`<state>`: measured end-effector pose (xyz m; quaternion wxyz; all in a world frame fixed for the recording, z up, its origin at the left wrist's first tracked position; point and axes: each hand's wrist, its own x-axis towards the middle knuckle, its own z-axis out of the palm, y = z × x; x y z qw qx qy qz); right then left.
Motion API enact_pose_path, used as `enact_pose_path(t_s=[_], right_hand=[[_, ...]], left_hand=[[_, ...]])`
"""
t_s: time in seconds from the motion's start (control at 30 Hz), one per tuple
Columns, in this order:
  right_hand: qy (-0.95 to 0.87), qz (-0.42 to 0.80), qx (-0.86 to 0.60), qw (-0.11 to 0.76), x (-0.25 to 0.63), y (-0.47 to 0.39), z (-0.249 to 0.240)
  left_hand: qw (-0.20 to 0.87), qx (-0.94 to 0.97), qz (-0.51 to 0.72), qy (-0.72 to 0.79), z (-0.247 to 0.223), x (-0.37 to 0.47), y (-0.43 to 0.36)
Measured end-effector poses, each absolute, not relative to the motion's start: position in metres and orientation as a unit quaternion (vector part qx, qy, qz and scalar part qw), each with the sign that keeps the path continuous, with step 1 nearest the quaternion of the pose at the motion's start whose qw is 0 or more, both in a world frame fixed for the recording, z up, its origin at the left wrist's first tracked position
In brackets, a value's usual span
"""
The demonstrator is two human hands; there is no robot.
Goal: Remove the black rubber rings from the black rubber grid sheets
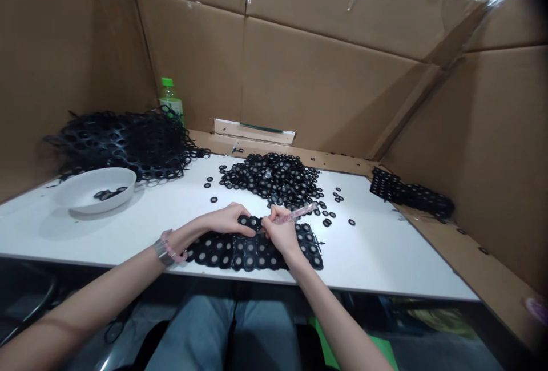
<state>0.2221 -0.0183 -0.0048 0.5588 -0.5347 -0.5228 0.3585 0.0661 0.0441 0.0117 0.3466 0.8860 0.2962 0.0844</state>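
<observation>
A black sheet (249, 261) with rows of round pale-centred discs lies along the front edge of the white table. My left hand (231, 220) rests on its upper edge, thumb and fingers pressing on the sheet. My right hand (282, 234) is closed around a clear pinkish pen-like tool (297, 213), its lower end down at the sheet close to my left thumb. The tool's tip is too small to make out. Just behind both hands is a heap of loose black rings (274, 177).
A white bowl (96, 188) holding a few black pieces stands at the left. Behind it lie a pile of black netting (124, 140) and a green-capped bottle (171, 100). More black sheets (411, 195) lie at the right. Cardboard walls (308, 74) surround the table.
</observation>
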Motion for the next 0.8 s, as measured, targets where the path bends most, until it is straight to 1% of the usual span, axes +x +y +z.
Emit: enact_pose_path(t_s=[0.1,0.3,0.6,0.67,0.8], right_hand=[[-0.527,0.373,-0.541,0.538,0.2211,-0.0205,-0.0068],[-0.546,0.336,-0.55,0.535,0.2232,-0.0184,-0.0084],[-0.554,0.334,-0.553,0.524,0.2236,-0.0193,-0.0078],[-0.568,0.319,-0.554,0.518,0.223,-0.0197,-0.0079],[-0.627,0.242,-0.546,0.5,0.2197,-0.0215,-0.0101]], left_hand=[[0.349,0.886,0.084,0.294,0.0105,0.0643,0.0449],[0.351,0.886,0.071,0.294,0.0103,0.0614,0.0458],[0.359,0.883,0.071,0.293,0.0078,0.0611,0.0472],[0.36,0.882,0.075,0.295,0.0067,0.0607,0.0473],[0.389,0.871,0.098,0.283,0.0041,0.0608,0.0471]])
